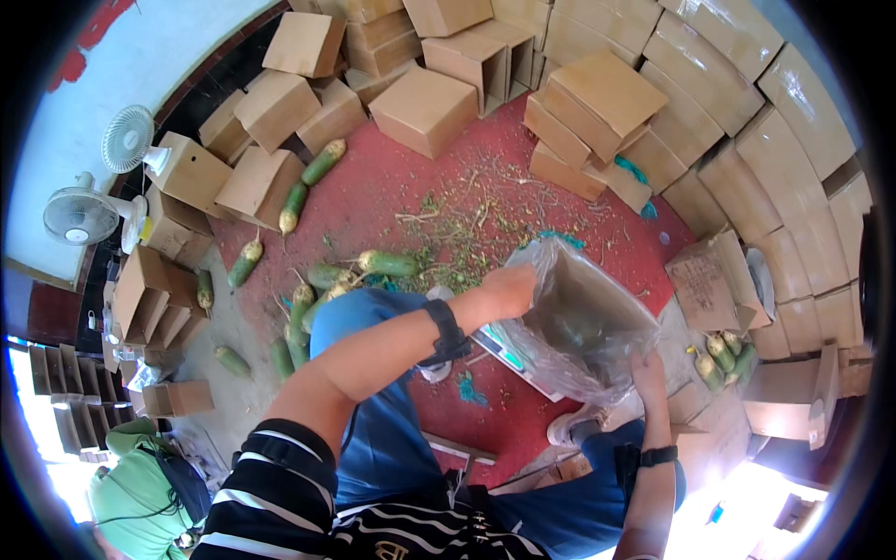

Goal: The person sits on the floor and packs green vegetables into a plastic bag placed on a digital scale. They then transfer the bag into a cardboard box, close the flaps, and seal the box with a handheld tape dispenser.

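A cardboard box lined with a clear plastic bag stands in front of me, its mouth tipped towards me. My left hand grips the bag at the left rim. On the right rim, my right hand holds the bag's other side. The inside of the box looks brownish and blurred through the film; I cannot tell whether anything lies in it. Beneath the box shows the edge of what looks like a flat scale. Several green radishes lie left of the box, beside my left knee.
Dry leaf and stem scraps litter the red floor. Stacked cartons line the back and right. More radishes lie at the right. Two fans stand at the left. A person in green is at lower left.
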`<action>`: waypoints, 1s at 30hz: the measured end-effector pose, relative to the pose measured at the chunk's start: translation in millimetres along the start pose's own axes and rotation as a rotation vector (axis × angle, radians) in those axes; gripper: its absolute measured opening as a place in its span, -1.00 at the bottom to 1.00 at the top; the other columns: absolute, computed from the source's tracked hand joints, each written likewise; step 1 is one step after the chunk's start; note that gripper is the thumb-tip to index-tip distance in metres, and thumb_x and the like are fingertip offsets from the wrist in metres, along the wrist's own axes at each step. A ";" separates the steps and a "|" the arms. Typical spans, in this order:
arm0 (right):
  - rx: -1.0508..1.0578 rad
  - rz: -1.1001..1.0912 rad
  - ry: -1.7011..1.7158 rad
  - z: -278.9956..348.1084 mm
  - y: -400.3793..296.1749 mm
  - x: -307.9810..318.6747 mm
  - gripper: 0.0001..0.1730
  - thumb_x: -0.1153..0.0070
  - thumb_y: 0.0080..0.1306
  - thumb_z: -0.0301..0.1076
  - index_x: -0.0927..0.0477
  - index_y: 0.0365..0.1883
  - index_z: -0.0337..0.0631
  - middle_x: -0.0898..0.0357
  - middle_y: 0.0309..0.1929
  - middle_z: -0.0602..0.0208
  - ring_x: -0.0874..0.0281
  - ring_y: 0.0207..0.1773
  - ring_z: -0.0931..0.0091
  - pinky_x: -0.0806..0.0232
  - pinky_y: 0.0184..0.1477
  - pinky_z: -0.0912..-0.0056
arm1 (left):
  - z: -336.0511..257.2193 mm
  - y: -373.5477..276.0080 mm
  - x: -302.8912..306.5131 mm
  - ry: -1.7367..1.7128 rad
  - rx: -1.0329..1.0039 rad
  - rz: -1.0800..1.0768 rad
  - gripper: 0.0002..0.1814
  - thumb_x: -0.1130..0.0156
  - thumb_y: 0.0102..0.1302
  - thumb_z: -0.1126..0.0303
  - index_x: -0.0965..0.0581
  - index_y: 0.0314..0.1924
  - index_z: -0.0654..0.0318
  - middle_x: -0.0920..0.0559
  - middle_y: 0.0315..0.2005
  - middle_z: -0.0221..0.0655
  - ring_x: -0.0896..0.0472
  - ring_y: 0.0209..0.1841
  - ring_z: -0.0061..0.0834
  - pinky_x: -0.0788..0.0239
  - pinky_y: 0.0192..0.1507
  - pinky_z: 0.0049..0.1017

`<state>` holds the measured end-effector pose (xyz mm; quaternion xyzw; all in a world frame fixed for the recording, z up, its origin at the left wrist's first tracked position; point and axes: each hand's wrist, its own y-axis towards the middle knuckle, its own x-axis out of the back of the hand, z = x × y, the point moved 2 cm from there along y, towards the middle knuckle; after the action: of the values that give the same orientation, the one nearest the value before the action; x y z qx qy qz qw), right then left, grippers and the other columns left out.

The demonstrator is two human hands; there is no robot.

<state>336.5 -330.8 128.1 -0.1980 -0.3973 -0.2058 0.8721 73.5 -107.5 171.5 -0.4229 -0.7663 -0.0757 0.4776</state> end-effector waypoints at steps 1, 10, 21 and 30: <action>-0.061 0.013 -0.047 9.2 -5.9 4.0 -0.58 0.08 0.26 -0.22 -0.44 -0.01 -0.32 -0.53 -0.14 -0.14 -0.46 0.00 0.08 -0.28 0.02 0.21 | -1.8 0.4 -0.4 -0.005 0.001 0.002 -0.75 -0.11 0.10 0.43 -0.42 -0.21 0.40 -0.59 -0.28 0.00 -0.58 -0.18 -0.02 -0.41 -0.19 -0.17; -0.096 -0.052 -0.094 -0.2 -12.5 4.6 -0.56 0.06 0.23 -0.19 -0.44 -0.11 -0.43 -0.52 -0.26 -0.24 -0.49 -0.11 0.00 -0.31 -0.05 0.10 | 1.0 12.5 -10.2 -0.056 -0.060 -0.017 -0.74 -0.04 0.15 0.40 -0.41 -0.17 0.37 -0.58 -0.27 0.00 -0.54 -0.17 0.01 -0.37 -0.18 -0.14; -0.185 -0.053 -0.255 60.0 -23.1 37.1 -0.27 0.06 0.22 0.10 -0.32 0.08 -0.43 -0.54 -0.29 -0.24 -0.52 -0.15 -0.01 -0.32 -0.08 0.05 | -8.1 0.3 16.3 0.038 0.026 0.072 -0.58 -0.13 0.19 0.17 -0.38 -0.13 0.39 -0.55 -0.21 -0.02 -0.50 -0.09 -0.04 -0.33 -0.06 -0.20; -0.256 0.056 -0.365 71.5 -23.8 44.9 -0.27 0.08 0.21 0.18 -0.37 -0.03 -0.42 -0.54 -0.27 -0.22 -0.49 -0.10 0.00 -0.29 -0.04 0.04 | -13.4 0.2 11.5 0.066 -0.014 0.046 -0.56 -0.16 0.19 0.17 -0.38 -0.11 0.41 -0.53 -0.14 -0.01 -0.49 -0.04 -0.06 -0.34 -0.05 -0.21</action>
<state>307.4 -323.4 210.6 -0.3522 -0.5135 -0.1911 0.7588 80.4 -107.7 187.8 -0.4413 -0.7397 -0.0840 0.5011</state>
